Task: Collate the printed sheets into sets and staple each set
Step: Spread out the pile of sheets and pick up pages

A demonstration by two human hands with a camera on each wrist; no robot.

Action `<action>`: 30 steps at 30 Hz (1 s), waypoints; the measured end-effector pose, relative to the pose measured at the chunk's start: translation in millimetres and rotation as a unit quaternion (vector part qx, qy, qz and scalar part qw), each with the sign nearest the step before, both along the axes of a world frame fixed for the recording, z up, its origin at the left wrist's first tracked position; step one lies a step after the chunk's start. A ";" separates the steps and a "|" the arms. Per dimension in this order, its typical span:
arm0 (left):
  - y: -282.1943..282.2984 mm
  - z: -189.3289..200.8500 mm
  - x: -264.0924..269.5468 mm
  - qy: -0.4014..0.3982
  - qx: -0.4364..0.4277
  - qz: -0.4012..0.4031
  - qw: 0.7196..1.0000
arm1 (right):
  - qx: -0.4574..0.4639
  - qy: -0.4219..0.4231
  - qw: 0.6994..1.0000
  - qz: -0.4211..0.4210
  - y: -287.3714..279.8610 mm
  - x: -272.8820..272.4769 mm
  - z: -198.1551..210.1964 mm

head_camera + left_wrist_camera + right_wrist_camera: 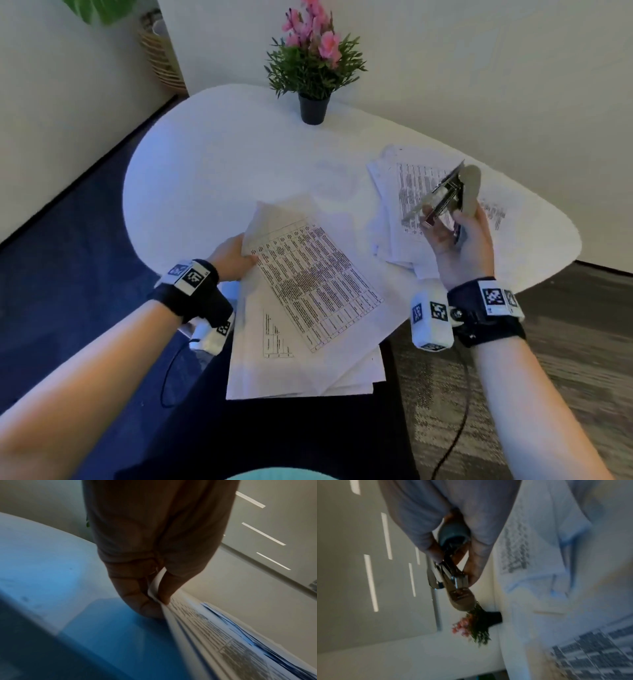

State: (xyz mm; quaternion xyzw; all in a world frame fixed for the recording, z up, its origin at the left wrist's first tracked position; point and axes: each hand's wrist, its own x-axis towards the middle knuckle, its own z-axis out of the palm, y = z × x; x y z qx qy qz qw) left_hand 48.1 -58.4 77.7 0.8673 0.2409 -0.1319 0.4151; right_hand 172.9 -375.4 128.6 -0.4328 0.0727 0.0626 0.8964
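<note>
Left hand [233,258] pinching the left edge of a fanned sheet set [308,294] hanging off the table's [212,164] near edge, loose pile [404,205] further right, right hand [459,246] gripping a swung-open stapler [445,195] above it.

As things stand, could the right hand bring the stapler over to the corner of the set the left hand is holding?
Probably yes. The right hand holds the stapler lifted above the pile of sheets, and only bare table lies between it and the held set, whose edge the left hand pinches.
</note>
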 end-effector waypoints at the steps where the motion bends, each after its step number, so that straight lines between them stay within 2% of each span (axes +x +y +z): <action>1: 2.4 1.4 -3.7 0.009 0.004 -0.005 1.000 | 0.007 0.023 1.000 0.020 10.3 -1.6 -3.2; 3: 7.9 1.9 -7.2 0.029 0.005 -0.019 0.999 | -0.060 0.048 0.994 0.079 29.3 -1.9 -14.5; 5: 14.9 -1.5 -5.3 0.039 0.040 -0.041 0.998 | -0.195 0.036 0.967 0.161 51.2 -3.1 -29.4; 8: 16.5 -11.9 1.3 0.022 0.107 -0.016 0.994 | -0.380 -0.023 0.886 0.266 89.0 -17.1 -45.5; 11: 7.2 -11.7 5.2 -0.024 0.245 -0.038 0.969 | -0.504 -0.084 0.807 0.297 120.1 -20.9 -57.2; 13: 1.9 -14.1 7.5 -0.035 0.316 -0.135 0.938 | -0.560 -0.113 0.762 0.305 134.5 -17.9 -62.5; 15: 0.2 -19.3 11.2 -0.003 0.311 -0.233 0.922 | -0.611 -0.140 0.718 0.302 144.5 -14.2 -63.8; 16: -0.6 -21.2 11.4 0.021 0.289 -0.255 0.922 | -0.635 -0.153 0.695 0.300 149.2 -12.1 -63.2; 19: -0.3 -21.1 13.0 0.034 0.256 -0.264 0.929 | -0.702 -0.184 0.622 0.294 163.6 -6.5 -61.0; 23: 3.5 -20.1 15.1 0.018 0.268 -0.270 0.925 | -0.784 -0.227 0.485 0.313 180.9 -7.7 -66.7; 25: 4.2 -23.8 16.5 0.024 0.277 -0.271 0.922 | -0.809 -0.239 0.437 0.312 185.6 -8.0 -67.8; 28: 3.4 -26.1 17.2 0.036 0.294 -0.272 0.916 | -0.834 -0.265 0.386 0.291 190.4 -9.6 -64.9; 30: 2.3 -24.8 18.0 0.041 0.304 -0.271 0.912 | -0.840 -0.258 0.386 0.280 196.1 -13.2 -64.9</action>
